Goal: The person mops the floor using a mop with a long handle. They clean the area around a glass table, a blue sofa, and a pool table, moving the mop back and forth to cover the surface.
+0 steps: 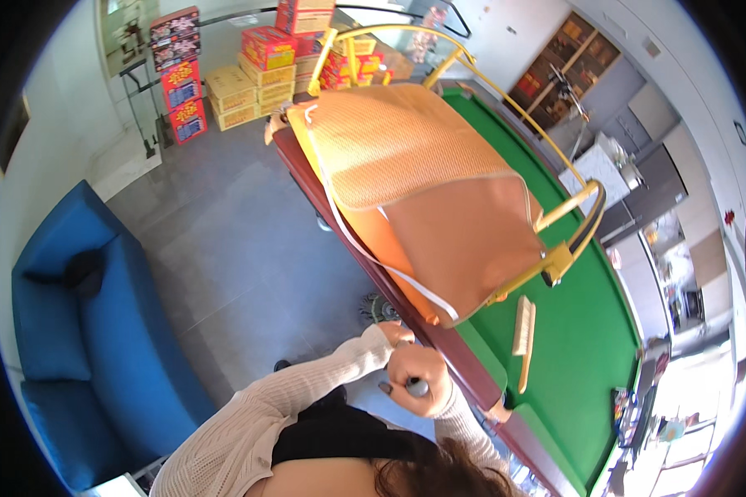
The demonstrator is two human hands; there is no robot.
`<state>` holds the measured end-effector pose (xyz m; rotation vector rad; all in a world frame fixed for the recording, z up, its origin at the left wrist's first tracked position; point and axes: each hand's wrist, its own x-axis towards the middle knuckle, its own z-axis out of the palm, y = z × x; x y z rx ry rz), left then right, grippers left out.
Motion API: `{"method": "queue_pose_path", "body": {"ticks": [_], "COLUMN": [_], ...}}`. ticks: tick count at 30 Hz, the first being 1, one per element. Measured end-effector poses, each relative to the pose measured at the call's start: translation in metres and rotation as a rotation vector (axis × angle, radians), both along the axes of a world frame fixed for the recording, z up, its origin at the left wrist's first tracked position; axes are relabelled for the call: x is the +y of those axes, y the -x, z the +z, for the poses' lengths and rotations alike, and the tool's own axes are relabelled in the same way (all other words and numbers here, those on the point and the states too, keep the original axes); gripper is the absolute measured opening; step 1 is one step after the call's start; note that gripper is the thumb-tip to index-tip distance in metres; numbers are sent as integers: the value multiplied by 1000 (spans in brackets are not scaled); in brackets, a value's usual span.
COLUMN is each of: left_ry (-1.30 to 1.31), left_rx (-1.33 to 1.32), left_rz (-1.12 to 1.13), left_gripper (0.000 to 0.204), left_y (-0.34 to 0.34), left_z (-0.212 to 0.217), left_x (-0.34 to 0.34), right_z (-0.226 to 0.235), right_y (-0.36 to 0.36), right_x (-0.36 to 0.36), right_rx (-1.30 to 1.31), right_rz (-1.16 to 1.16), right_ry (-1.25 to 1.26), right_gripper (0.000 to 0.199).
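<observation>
Both my hands are closed around the handle of what looks like a mop, its rounded grey end [417, 387] pointing up at me. My right hand [423, 373] is wrapped round the upper part, close to that end. Just beyond it, my left hand [396, 334] grips lower down and is partly hidden. A grey-green stringy head [379, 308] shows on the floor beside the table, past my left hand. Most of the shaft is out of sight behind my hands. The wooden rail of a pool table [449, 348] runs close by my right hand.
An orange-brown folding lounger [452, 240] with a yellow frame lies on the green table. A wooden-handled brush [524, 335] rests on the cloth. A blue sofa [141, 331] stands left on grey floor tiles [240, 240]. Stacked cartons [261, 83] line the far wall.
</observation>
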<state>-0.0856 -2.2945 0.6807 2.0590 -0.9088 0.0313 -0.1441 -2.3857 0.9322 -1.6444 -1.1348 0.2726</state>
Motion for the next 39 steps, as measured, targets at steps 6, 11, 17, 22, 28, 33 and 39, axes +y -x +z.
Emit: {"method": "queue_pose_path", "body": {"ticks": [6,11,17,22,28,33,39], "left_ry": [340,275,700,441,-40,-174,-285], "left_rx": [155,230,408,310,138,56,365], "left_rz": [383,627,655,799,1218,1145,862], "left_gripper": [19,25,9,3,24,33,46], "left_y": [31,54,93,113,144,186,180], "left_z": [30,36,52,49,-4,-38,-31], "left_x": [47,120,157,193,235,241,229], "right_z": [0,-46,-65,-59,-93,-124,-126], "right_y": [-1,-12,-3,-5,3,12,2], "right_x": [27,67,136,157,169,159,118], "right_rx": [35,19,-9,126,60,208,506], "right_rz": [98,-22,129,224,319,376,306], "right_ry": [-284,-174,-384,-430,-305,-198,-87], "right_gripper": [16,11,11,13,9,9,26]}}
